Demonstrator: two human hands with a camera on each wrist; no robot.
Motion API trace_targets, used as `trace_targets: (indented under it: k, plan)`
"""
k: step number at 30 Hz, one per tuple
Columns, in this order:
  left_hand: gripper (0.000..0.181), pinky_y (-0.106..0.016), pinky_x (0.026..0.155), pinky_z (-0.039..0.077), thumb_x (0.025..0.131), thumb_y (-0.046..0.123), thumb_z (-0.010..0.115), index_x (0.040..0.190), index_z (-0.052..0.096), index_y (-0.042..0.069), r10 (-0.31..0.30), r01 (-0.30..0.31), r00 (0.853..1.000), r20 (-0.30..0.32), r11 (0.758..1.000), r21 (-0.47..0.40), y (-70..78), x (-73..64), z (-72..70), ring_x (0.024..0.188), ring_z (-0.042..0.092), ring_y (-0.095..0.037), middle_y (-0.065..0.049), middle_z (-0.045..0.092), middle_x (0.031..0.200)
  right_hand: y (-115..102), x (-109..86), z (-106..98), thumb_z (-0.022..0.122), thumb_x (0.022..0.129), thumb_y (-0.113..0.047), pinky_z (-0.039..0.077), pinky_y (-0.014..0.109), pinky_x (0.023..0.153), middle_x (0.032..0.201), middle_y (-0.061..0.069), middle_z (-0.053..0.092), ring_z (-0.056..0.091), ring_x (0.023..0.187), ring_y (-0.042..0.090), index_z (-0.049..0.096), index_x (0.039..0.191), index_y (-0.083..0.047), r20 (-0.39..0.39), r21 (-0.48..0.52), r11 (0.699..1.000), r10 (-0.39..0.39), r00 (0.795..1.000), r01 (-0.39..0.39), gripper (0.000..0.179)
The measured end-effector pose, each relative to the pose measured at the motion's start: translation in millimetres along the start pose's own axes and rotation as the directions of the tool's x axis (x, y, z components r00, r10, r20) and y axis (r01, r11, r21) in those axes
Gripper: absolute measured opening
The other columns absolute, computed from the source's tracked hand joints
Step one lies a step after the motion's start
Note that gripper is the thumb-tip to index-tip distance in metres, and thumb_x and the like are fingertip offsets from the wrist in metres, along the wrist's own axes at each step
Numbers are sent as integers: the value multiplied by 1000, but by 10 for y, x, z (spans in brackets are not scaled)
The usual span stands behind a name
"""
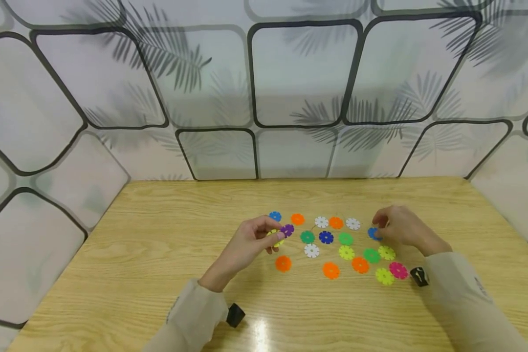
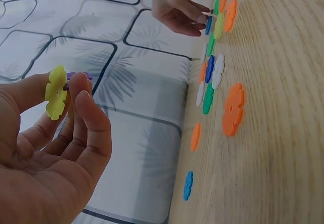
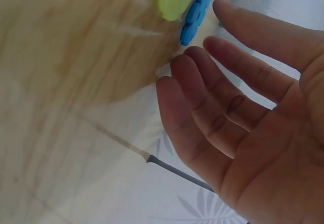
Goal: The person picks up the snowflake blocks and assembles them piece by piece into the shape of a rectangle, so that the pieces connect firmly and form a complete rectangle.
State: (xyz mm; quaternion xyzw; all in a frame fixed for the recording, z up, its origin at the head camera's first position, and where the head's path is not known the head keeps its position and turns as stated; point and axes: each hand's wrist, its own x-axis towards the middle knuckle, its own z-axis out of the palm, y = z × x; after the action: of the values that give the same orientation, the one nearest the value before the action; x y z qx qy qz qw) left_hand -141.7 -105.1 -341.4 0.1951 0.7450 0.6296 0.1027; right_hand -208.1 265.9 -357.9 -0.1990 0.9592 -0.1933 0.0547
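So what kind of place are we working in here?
Probably a staged tabletop booth, not a lived-in room: a wooden table boxed in on three sides by wallpapered panels printed with palm leaves, and only flat plastic flower discs laid out on it.

— How many discs do we count?

— Twenty in all: five orange discs (image 1: 331, 270), four yellow discs (image 1: 385, 276), three white discs (image 1: 311, 251) and three green discs (image 1: 307, 237).

— And the blues?

— We see two light-blue discs (image 1: 275, 216) and one dark-blue disc (image 1: 326, 237). Add one purple disc (image 1: 287, 230) and one pink disc (image 1: 398, 270).

— Anything else?

— We count two hands, the left hand (image 1: 248, 244) and the right hand (image 1: 400, 230), and one desk (image 1: 158, 220).
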Motion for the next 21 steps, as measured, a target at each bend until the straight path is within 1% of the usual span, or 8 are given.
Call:
trace_targets:
  k: [4, 8, 10, 13, 16, 18, 20, 21]
  plan:
    - [15, -24, 69, 54, 100, 1, 62, 111, 63, -10, 5, -5, 1000, 4, 1000, -4, -4, 2, 6, 78, 62, -42, -4, 65, 91, 3, -1, -5, 81, 83, -12, 54, 46, 72, 84, 9, 67, 61, 78, 27, 71, 94, 7, 43, 2, 1000, 8, 999, -8, 24]
    - [15, -24, 69, 54, 100, 1, 62, 111, 63, -10, 8, -8, 1000, 4, 1000, -9, 0, 1, 5, 78, 62, -41, -4, 65, 91, -4, 13, -13, 80, 82, -9, 54, 48, 74, 84, 9, 68, 61, 78, 27, 71, 94, 8, 72, 8, 1000, 1, 997, -1, 23]
    - [15, -25, 69, 54, 101, 2, 62, 111, 63, -10, 5, -5, 1000, 4, 1000, -10, 4, 0, 3, 77, 63, -37, -4, 65, 91, -4, 24, -17, 80, 81, -8, 54, 48, 74, 84, 8, 68, 61, 78, 27, 71, 93, 7, 76, 8, 1000, -4, 997, 4, 21]
    - [15, -25, 69, 55, 101, 2, 61, 110, 63, -10, 7, -6, 1000, 5, 1000, -10, 6, -1, 2, 76, 63, -34, -6, 66, 92, -7, 30, -17, 81, 80, -7, 54, 45, 72, 82, 5, 67, 60, 76, 25, 70, 88, 4, 72, 7, 1000, -9, 997, 9, 18]
    - [15, -26, 69, 55, 101, 2, 61, 110, 63, -10, 6, -6, 1000, 8, 1000, -12, -3, 1, 7, 76, 63, -32, -14, 66, 94, -7, 21, -9, 82, 79, -7, 51, 40, 69, 80, 3, 63, 56, 74, 22, 66, 83, -1, 56, 13, 1000, -14, 998, 13, 17]
    - [15, -26, 70, 55, 101, 2, 62, 110, 63, -9, -6, 6, 1000, 9, 1000, -11, -12, -1, 13, 76, 63, -29, -17, 67, 96, -8, 9, -3, 81, 80, -6, 48, 37, 67, 78, 1, 60, 53, 73, 20, 64, 81, -3, 43, 30, 999, -12, 999, 11, 17]
    - [15, -28, 71, 56, 101, 3, 62, 110, 64, -9, -19, 19, 1000, 12, 1000, -7, -21, -5, 19, 75, 63, -23, -16, 67, 95, -10, -8, -1, 78, 81, -3, 47, 36, 66, 77, 1, 59, 52, 72, 19, 64, 80, -4, 30, 55, 998, -16, 999, 14, 14]
    - [16, -28, 71, 56, 101, 4, 62, 110, 64, -9, -26, 26, 1000, 13, 1000, -6, -24, -8, 21, 75, 62, -20, -13, 68, 94, -14, -18, -2, 77, 81, -2, 47, 35, 66, 77, 0, 60, 52, 72, 18, 64, 80, -3, 23, 67, 998, -19, 1000, 17, 13]
